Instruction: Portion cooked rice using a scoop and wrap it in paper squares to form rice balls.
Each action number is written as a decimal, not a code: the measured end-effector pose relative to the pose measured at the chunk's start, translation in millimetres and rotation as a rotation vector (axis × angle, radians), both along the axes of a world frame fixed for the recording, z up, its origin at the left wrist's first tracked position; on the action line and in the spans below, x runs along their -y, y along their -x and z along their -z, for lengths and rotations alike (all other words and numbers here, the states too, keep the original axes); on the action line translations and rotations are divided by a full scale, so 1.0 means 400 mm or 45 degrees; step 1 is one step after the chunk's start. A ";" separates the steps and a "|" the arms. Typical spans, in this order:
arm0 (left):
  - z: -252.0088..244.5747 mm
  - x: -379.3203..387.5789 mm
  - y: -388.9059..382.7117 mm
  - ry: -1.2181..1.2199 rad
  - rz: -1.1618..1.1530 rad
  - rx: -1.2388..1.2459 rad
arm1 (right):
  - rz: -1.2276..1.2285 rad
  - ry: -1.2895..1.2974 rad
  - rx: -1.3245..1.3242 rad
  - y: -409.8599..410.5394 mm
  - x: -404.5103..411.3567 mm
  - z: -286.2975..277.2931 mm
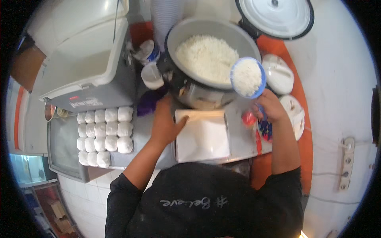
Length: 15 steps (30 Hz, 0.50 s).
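My right hand (271, 107) grips the handle of a blue cup-shaped scoop (262, 67). White cooked rice (246, 76) is heaped in it. The scoop is at the right front rim of a large rice cooker (248, 31), whose pot holds more rice (208, 55). My left hand (165, 123) is spread, its thumb over the left edge of a stack of white wrapping paper (202, 139). Beyond its blurred fingers lie a purple cloth (146, 104) and a clear plastic cup (151, 76).
Several white wrapped bundles (105, 129) stand in rows at left, before an open grey cooler box (119, 74). A cooker lid (279, 16) is at the back right. White containers (277, 74) and a red round object (248, 119) lie right. A power strip (347, 163) is farther right.
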<state>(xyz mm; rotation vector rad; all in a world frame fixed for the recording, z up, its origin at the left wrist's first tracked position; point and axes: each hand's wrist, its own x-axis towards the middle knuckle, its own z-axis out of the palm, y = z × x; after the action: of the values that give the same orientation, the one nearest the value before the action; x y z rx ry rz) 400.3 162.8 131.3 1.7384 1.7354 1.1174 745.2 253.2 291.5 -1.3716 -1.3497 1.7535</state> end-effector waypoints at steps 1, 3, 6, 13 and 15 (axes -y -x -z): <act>0.041 0.063 0.006 0.014 0.222 -0.331 | 0.141 0.033 -0.009 0.015 0.085 0.038; 0.051 0.130 -0.015 0.235 0.847 -0.330 | 0.248 0.158 -0.061 0.012 0.224 0.173; 0.201 0.210 -0.040 0.306 1.196 -0.599 | 0.380 0.353 -0.263 0.020 0.363 0.417; 0.257 0.243 -0.025 0.256 1.274 -0.638 | 0.136 -0.998 1.044 0.102 0.445 0.645; 0.265 0.257 -0.032 0.231 1.199 -0.611 | -0.482 -0.925 1.624 0.132 0.466 0.658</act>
<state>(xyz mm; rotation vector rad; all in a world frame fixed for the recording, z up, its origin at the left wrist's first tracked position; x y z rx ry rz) 413.1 60.0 25.5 2.3988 0.9176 0.1366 692.2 66.9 28.4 -1.8408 -2.6373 0.1893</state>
